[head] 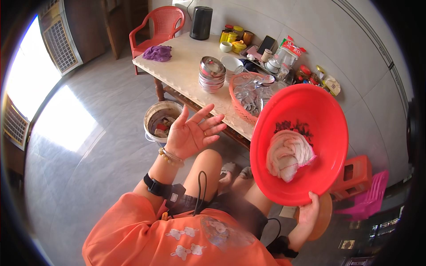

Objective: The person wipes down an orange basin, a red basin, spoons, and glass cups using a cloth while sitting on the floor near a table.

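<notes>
My right hand [309, 209] grips the near rim of a red plastic basin [324, 133], which is tilted so its inside faces me. A crumpled, pale pinkish cloth [288, 154] lies in the basin, over a dark printed pattern on its bottom. My left hand [193, 134] is raised with the palm up and fingers apart, holding nothing. Beyond it, on the table [186, 71], stand a stack of metal-rimmed bowls [212, 74], a stack of white dishes [232, 63] and a pink plastic basket [244, 113] of glasses and spoons, partly behind the basin.
A bucket [149, 116] with scraps stands on the floor by the table. A purple cloth [157, 53], a black cylindrical device [201, 23], jars [233, 35] and a tray of small items are on the table. A red chair [166, 20] stands behind; stools [356, 176] are at right.
</notes>
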Available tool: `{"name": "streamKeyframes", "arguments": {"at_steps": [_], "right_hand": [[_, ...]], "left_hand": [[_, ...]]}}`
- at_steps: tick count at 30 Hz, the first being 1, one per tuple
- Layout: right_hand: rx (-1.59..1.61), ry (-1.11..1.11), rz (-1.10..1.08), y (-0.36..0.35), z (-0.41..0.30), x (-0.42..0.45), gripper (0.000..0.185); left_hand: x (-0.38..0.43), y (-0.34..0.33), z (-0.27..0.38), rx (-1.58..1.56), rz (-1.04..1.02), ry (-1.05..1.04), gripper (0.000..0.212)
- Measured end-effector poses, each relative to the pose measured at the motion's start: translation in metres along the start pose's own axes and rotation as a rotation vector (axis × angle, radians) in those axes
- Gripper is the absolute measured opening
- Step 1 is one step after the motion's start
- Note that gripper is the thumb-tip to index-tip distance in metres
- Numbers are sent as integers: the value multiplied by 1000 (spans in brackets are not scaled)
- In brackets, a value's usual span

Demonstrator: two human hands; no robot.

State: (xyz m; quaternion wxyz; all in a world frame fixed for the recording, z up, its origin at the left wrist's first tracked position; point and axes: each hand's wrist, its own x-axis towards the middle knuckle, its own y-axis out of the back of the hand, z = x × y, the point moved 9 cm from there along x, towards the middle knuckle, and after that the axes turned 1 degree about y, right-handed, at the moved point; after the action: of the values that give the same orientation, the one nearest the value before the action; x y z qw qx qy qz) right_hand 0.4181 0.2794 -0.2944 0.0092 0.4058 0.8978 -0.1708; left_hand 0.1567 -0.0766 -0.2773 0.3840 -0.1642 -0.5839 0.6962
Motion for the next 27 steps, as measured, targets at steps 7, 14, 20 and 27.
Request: {"name": "streamKeyframes", "arguments": {"at_steps": [7, 14, 20, 27], "right_hand": [[-32, -12, -1, -4, 5, -2, 44], [-63, 1, 41, -3, 5, -3, 43], [-66, -6, 41, -7, 5, -1, 42], [-71, -51, 84, -8, 7, -3, 42]], "left_hand": [[-9, 17, 15, 120, 46, -92, 59], [-18, 30, 31, 289, 242, -228, 57], [-21, 31, 38, 306, 285, -266, 61], [-25, 44, 47, 362, 377, -317, 61]]}}
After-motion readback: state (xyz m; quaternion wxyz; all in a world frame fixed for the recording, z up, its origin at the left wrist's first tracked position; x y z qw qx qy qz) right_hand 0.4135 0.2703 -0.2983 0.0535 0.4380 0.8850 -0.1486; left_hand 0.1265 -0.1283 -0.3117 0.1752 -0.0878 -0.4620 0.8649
